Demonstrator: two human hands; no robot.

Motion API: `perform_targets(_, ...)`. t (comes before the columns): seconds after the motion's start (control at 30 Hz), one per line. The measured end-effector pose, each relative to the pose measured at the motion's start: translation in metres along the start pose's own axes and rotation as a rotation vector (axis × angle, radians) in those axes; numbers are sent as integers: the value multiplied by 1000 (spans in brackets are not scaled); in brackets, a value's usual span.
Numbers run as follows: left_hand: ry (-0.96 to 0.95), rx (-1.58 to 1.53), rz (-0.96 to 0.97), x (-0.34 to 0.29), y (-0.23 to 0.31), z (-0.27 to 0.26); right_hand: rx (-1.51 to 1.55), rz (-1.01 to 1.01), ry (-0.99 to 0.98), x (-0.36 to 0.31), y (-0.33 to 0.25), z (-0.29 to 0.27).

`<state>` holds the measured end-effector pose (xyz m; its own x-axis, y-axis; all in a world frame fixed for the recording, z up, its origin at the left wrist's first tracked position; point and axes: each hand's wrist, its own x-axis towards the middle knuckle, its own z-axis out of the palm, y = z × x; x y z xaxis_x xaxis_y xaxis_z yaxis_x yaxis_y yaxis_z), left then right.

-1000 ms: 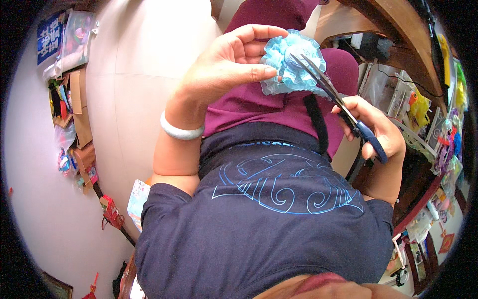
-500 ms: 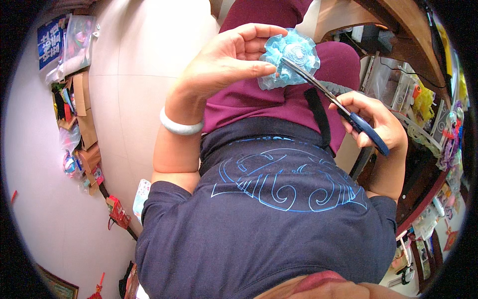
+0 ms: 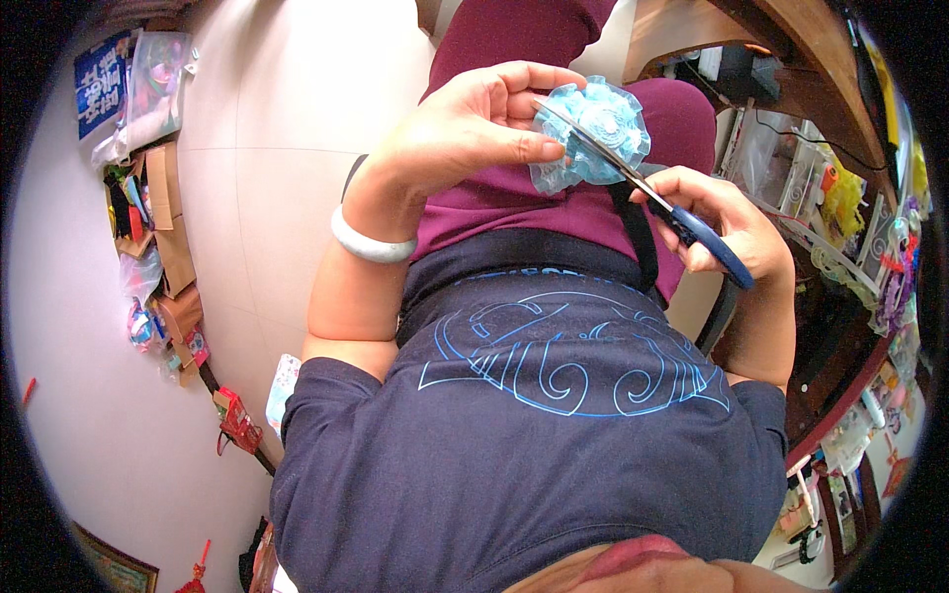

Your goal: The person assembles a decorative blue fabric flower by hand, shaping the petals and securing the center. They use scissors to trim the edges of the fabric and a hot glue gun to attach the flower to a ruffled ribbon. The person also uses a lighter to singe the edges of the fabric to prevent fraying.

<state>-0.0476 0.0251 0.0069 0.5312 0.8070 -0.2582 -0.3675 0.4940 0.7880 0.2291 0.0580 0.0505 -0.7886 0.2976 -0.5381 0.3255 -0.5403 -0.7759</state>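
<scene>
A light blue ruffled fabric flower is pinched at its left edge by my left hand, thumb below and fingers above. Around that wrist sits a pale bangle. My right hand grips the dark blue handles of a pair of scissors. The long metal blades lie slantwise across the front of the flower, their tip close to the left fingers. Whether the blades are parted is hard to make out. Both hands are above my lap, over maroon trousers.
Cardboard boxes with assorted items line the left side, below plastic bags. A wooden table edge curves at the upper right. Beside it stand a white rack and yellow material.
The flower has moved slightly right and down with my left hand. My right hand has shifted left, so the scissors reach further across the flower toward my left fingers.
</scene>
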Motion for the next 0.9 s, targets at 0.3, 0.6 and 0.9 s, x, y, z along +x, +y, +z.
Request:
perform_targets(0.3,83,-18,-38,3,-7,3,30,-38,-2,9,12,3)
perform_targets(0.6,88,-30,-55,0,-12,-4,-33,-14,99,8,20,6)
perform_targets(0.9,124,-104,-49,-8,-7,-6,-154,-402,452,-14,-15,-3)
